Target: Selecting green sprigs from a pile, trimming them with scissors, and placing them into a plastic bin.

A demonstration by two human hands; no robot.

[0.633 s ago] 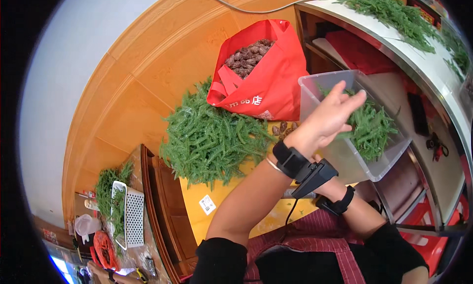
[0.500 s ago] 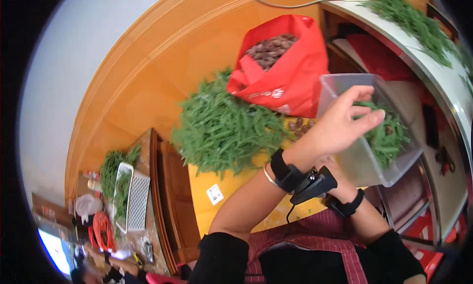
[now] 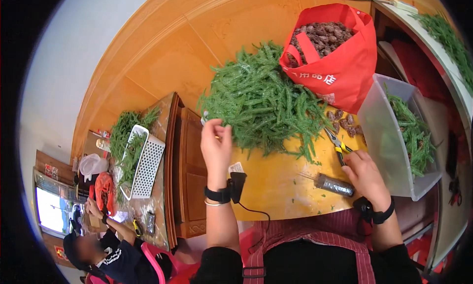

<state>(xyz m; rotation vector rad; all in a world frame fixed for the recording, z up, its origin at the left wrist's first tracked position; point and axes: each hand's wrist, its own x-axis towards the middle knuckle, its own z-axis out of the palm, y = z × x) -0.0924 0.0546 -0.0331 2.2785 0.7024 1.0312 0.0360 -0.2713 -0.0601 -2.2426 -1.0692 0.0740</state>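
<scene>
Loosely curled, with thumb and fingers apart, my left hand [image 3: 216,148] is at the left edge of a pile of green artificial fir sprigs [image 3: 266,99]; nothing shows in it. My right hand [image 3: 368,178] has its fingers closed at the handles of pliers [image 3: 338,145] with yellow and black grips, whose jaws point away from me. Just below lies a dark, clear-wrapped bundle [image 3: 335,184] with thin wire-like ends. Several small brown pine cones [image 3: 345,122] lie beyond the pliers. At right, a translucent plastic bin [image 3: 382,151] contains green sprigs [image 3: 411,131].
Behind the yellow table [image 3: 266,195] stands a red bag [image 3: 340,69] full of pine cones [image 3: 325,37]. A white perforated basket [image 3: 148,170] with greenery sits on the left-hand table, where another person [image 3: 111,252] sits. More greenery [image 3: 446,42] rests on the right-hand white surface.
My left hand has moved from over the bin to the left side of the sprig pile. My right hand now shows at the pliers. The view has shifted left.
</scene>
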